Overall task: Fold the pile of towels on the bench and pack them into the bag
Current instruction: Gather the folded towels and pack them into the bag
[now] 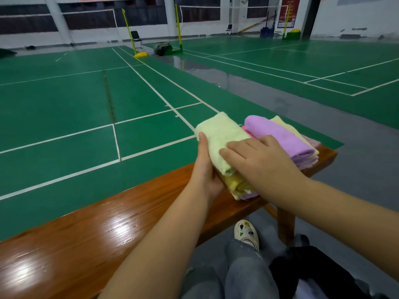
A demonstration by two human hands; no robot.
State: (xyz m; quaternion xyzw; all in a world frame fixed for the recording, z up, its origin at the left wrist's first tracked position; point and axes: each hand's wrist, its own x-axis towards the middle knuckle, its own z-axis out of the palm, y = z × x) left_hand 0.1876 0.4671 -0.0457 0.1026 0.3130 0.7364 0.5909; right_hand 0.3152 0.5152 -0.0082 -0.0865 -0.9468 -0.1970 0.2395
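A folded pale green towel (218,134) lies on top of a small stack of folded towels, a yellow one (234,184) and a purple edge below it, near the right end of the wooden bench (108,229). My left hand (205,169) holds the stack's left side, thumb up along the green towel. My right hand (257,156) presses flat on the green towel with straight fingers. Just to the right lies a second pile with a purple towel (278,134) on top, over pale yellow and pink ones. A dark bag (313,270) sits at my lower right, partly cut off.
The bench's left part is bare glossy wood. Green badminton courts with white lines stretch beyond. My legs and a white shoe (246,231) are under the bench edge. Net posts, a chair (137,39) and a dark bundle stand far off.
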